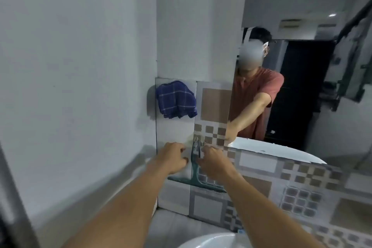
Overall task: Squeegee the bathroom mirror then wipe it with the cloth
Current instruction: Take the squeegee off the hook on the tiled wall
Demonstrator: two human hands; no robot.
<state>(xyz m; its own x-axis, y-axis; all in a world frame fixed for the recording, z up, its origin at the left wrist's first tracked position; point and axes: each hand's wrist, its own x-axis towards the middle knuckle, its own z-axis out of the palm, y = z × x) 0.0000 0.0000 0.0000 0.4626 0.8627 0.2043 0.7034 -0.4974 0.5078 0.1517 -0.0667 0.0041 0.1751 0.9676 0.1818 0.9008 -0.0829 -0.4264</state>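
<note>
A teal squeegee (194,169) hangs by its handle from a metal hook (196,141) on the tiled wall, blade down and level. My right hand (214,160) pinches the top of the handle just below the hook. My left hand (171,157) is close on the handle's left side with its fingers curled; a small gap separates it from the handle. A blue checked cloth (176,99) hangs on the wall above and to the left of my hands. The mirror (291,127) is to the right and reflects a person in a red shirt.
A white sink rim (211,241) shows at the bottom edge below my arms. Patterned grey and brown tiles (261,187) cover the wall under the mirror. A plain white wall (80,86) closes in the left side.
</note>
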